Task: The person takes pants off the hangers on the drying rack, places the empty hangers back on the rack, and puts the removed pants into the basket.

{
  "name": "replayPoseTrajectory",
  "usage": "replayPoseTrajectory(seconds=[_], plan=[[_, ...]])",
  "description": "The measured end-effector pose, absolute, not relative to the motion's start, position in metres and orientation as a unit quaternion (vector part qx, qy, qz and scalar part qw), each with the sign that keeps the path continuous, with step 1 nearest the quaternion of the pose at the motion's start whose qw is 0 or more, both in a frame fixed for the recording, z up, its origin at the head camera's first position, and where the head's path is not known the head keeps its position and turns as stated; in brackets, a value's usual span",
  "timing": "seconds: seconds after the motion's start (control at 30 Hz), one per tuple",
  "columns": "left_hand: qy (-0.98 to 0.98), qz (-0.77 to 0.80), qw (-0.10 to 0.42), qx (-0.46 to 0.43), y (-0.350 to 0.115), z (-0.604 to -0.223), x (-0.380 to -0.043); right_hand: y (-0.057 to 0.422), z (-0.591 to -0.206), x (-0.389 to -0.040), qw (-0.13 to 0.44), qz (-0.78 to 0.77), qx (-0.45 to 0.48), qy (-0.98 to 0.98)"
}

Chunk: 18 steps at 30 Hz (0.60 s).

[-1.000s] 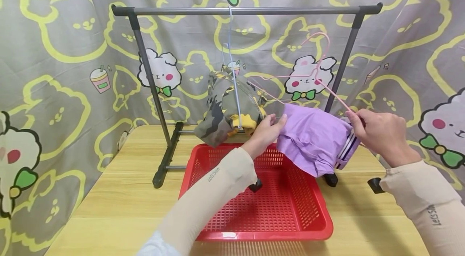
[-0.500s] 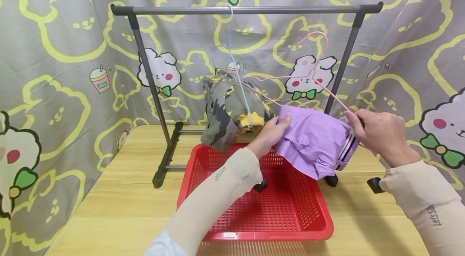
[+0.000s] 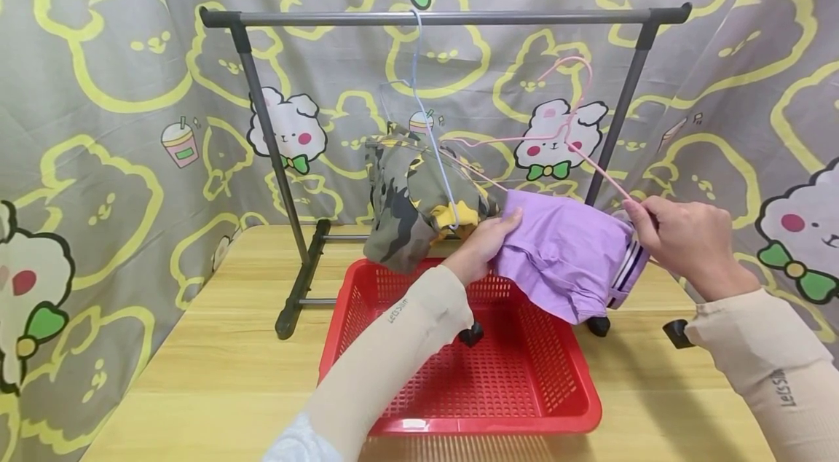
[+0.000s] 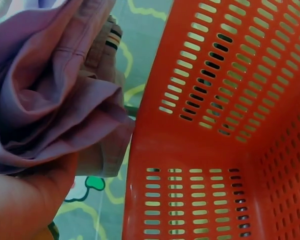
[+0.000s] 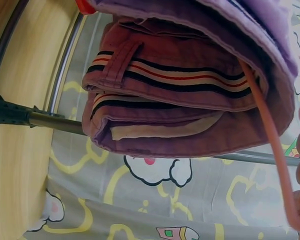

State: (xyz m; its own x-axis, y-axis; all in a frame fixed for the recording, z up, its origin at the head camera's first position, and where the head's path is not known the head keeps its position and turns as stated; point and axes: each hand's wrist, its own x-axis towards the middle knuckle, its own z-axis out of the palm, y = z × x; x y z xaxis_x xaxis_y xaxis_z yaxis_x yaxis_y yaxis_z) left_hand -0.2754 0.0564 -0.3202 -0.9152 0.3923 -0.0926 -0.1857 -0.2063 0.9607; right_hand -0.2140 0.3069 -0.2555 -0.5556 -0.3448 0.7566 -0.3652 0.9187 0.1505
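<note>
Red basket [image 3: 498,424]: stands on the wooden desk [image 3: 223,345], its far part between the feet of the clothes rack [image 3: 524,19]; walls and floor are perforated, and much of the red floor shows past the left sleeve.
Above the basket: the purple garment [image 3: 564,251] is held up off the desk, overlapping the basket's far right corner in the head view; in the left wrist view it is beside the red wall.
Left hand [image 3: 483,247]: pinches the near left edge of the purple garment, thumb on the outside.
Right hand [image 3: 688,240]: grips the right arm of the pink hanger [image 5: 268,120], thumb along the wire.
Pink hanger: hook upright, free of the rail; one rod passes into the garment's striped waist.
Striped waist: loops and dark, white and red bands show in the right wrist view.
Camouflage garment [image 3: 400,214]: hangs from the blue hanger [image 3: 440,169] on the rail, near the left hand; its hem overlaps the basket's far rim in view.
Backdrop: rabbit-print curtain [image 3: 216,83].
</note>
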Motion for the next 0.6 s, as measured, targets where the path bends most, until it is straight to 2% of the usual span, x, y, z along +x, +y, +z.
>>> replayPoseTrajectory(seconds=[0.2,0.47,0.6], plan=[[0.577,0.785,0.212,0.074,0.0565,-0.3198,-0.2759,0.3067,-0.2552,-0.2141,0.421,0.013,0.201,-0.884],[0.528,0.792,0.299,0.066,0.0571,-0.3164,-0.2767,0.3058,-0.2563,-0.2136,0.415,0.013,0.195,-0.889],[0.523,0.791,0.31,0.066,0.0584,-0.314,-0.2759,0.3057,-0.2564,-0.2136,0.41,0.014,0.192,-0.892]])
